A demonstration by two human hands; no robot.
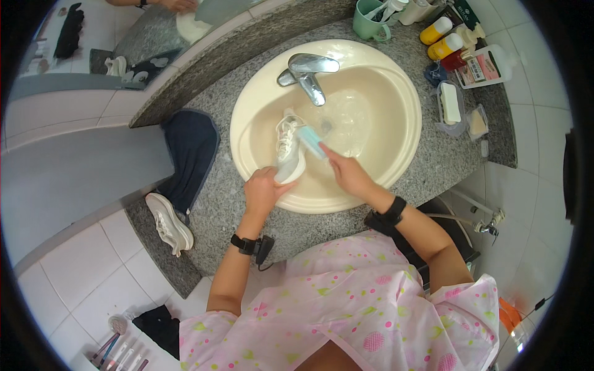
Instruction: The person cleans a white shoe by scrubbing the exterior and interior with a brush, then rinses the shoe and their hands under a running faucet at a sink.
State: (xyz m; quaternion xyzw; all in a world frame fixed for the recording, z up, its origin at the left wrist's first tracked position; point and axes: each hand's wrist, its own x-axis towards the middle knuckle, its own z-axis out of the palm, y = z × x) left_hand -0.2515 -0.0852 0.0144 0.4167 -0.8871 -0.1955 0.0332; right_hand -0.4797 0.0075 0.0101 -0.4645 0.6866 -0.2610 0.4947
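Note:
A white lace-up sneaker (286, 162) is held over the left side of the cream oval sink (242, 117), its toe end toward me. My left hand (265, 189) is closed around that near end. A light blue and white brush (311, 142), slightly blurred, is in my right hand (350, 175), which grips its near end. The brush is against or just beside the right side of the shoe; I cannot tell whether it touches. Above the basin stands the chrome faucet (310, 73). The other white sneaker (168, 224) lies on the counter to the left.
A dark blue cloth (190, 148) drapes over the left counter. Along the back right stand a green mug (371, 23), yellow bottles (442, 38), a white jug (489, 67) and a soap bar (450, 104) in a dish. A mirror (124, 43) is at upper left.

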